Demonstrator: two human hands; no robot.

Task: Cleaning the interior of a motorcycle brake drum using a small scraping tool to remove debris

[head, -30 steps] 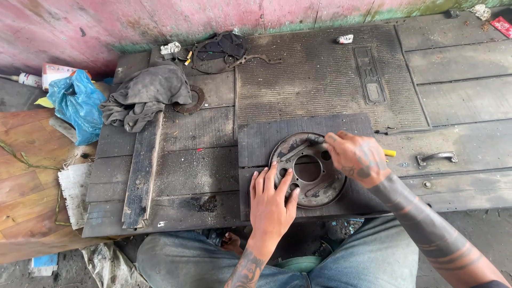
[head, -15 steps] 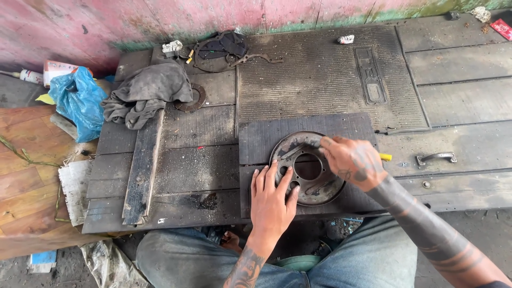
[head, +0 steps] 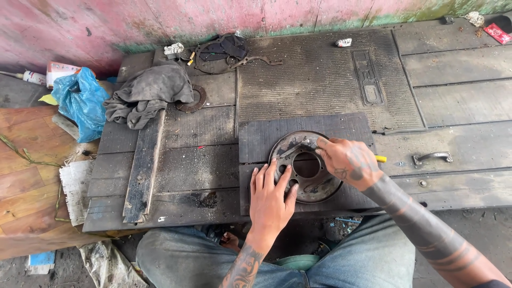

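Step in hand: scraping or cleaning the face of a round metal plate (head: 308,168), judging from the grip and the tool's position.
Plate's place: flat on a dark rubber mat piece (head: 298,136) laid over the wooden tabletop (head: 469,101), just in front of the knees.
Left hand (head: 272,200): spread flat, fingers apart, pressing down on the plate's lower left rim; grasping nothing, only steadying.
Right hand (head: 349,162): curled shut around a small tool with a yellow handle (head: 380,158), fingertips pinched near the plate's upper edge beside the central hole.
Tool tip: hidden under the fingers; kind of blade impossible to tell.
Next move calls for: firm downward pressure from the left palm to stop the plate turning, short controlled strokes from the right, probably a rotation of the plate to reach untouched sections.
Risk: slipping of the tool toward the steadying fingers, which lie near the working spot.
Around: grey rag (head: 146,96) well apart at upper left, blue plastic bag (head: 80,101) beyond it, black gaskets (head: 221,50) by the pink wall, metal handle (head: 432,157) to the right, loose plank (head: 144,165) on the left.
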